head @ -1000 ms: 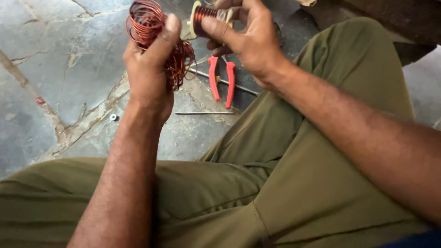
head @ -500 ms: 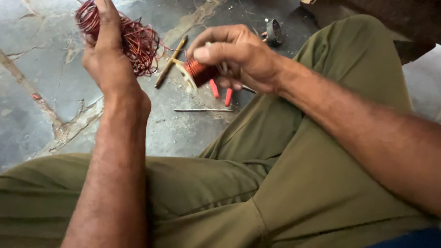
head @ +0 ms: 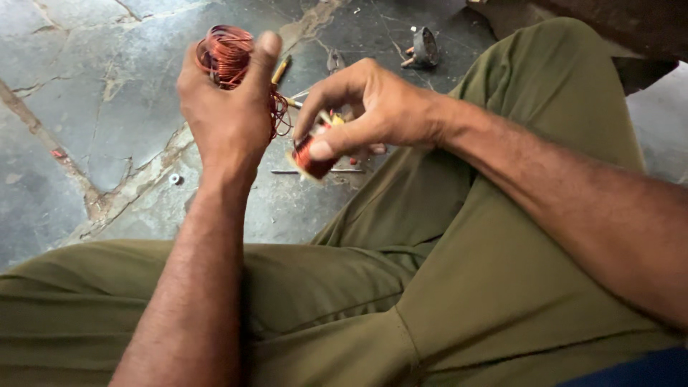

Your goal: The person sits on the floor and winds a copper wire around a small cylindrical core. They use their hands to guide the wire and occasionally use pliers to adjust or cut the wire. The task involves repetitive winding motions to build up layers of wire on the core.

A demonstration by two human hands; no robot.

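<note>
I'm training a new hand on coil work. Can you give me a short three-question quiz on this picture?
1. True or false: the left hand holds a loose bundle of copper wire.
2. What does the right hand grip?
A. pliers
B. a small wound coil
C. a hammer
3. What surface lies under the slim metal rod?

Key:
1. True.
2. B, the small wound coil.
3. The cracked stone floor.
</note>
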